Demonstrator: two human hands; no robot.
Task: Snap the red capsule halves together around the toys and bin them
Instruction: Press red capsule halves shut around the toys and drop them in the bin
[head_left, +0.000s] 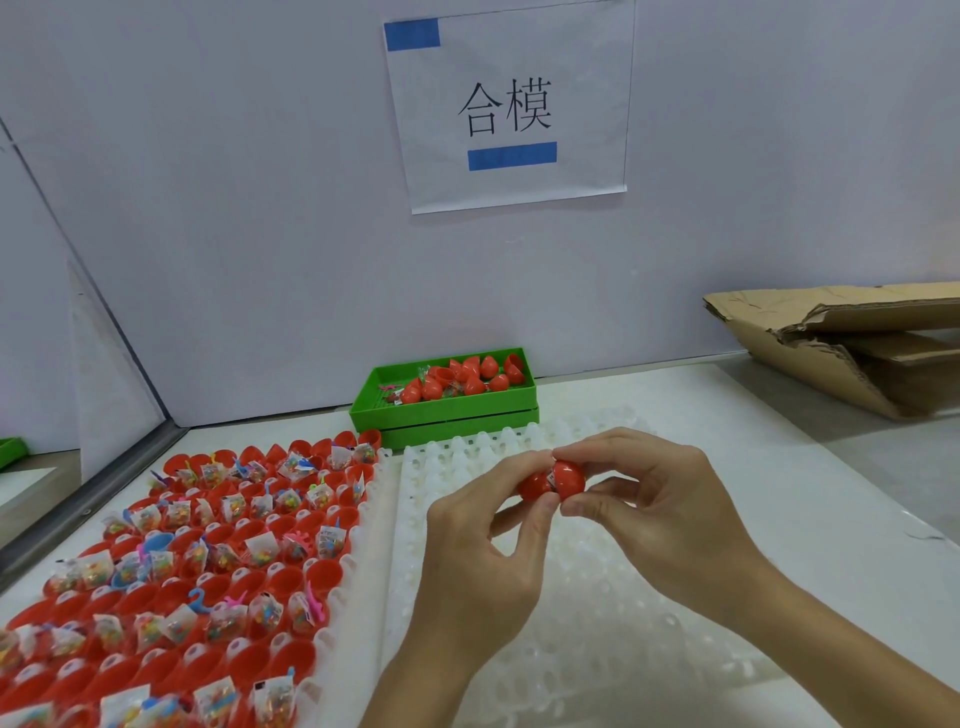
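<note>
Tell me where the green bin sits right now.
In the head view, the green bin stands against the back wall, centre, just beyond the white tray and behind the hands' red capsule.

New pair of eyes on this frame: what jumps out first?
Both hands, left hand and right hand, pinch a glossy red plastic capsule at centre, above a white moulded tray. At lower left, open red capsule halves holding bagged toys fill another tray; a green plastic bin of capsules sits behind.

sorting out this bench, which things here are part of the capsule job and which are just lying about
Part of the job:
red capsule, held by left hand and right hand
tray of red halves with toys
green bin
white tray

Just lying about:
torn cardboard
paper sign
</note>
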